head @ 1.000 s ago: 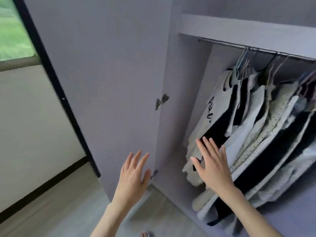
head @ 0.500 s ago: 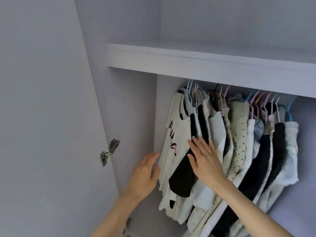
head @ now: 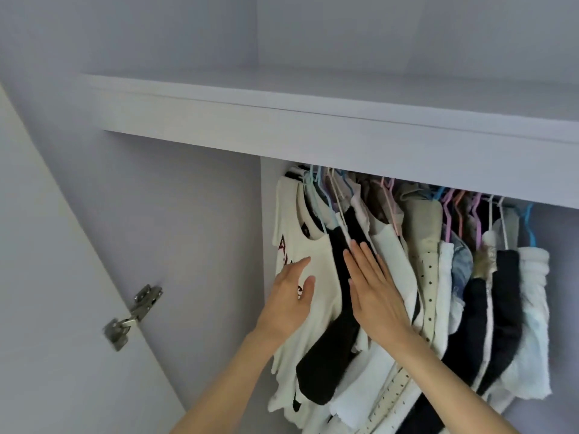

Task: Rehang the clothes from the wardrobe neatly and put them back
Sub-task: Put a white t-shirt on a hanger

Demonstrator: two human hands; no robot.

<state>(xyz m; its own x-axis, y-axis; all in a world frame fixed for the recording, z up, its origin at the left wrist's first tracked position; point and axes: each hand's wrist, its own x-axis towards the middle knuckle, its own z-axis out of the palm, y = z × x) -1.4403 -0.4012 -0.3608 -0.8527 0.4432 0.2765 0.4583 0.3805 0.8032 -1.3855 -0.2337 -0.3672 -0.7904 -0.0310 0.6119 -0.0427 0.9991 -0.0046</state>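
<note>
Several garments hang tightly packed on coloured hangers (head: 451, 211) under the wardrobe shelf. Leftmost is a white top with red lettering (head: 316, 255), then a black garment (head: 329, 355), white and dotted cream pieces (head: 429, 277), dark ones (head: 504, 292) and a pale ruched one (head: 532, 292). My left hand (head: 289, 303) lies flat with straight fingers on the front of the white top. My right hand (head: 372, 286) presses flat between the black garment and the white ones beside it. The rail itself is hidden behind the shelf edge.
A thick pale shelf (head: 313, 120) runs across above the clothes. The open wardrobe door (head: 62, 308) stands at the left with a metal hinge (head: 131, 314). The wardrobe's inner side wall (head: 188, 230) is left of the clothes.
The view has risen and closed in on the hanging clothes. My left hand moved right onto the white top; my right hand slid higher between the garments.
</note>
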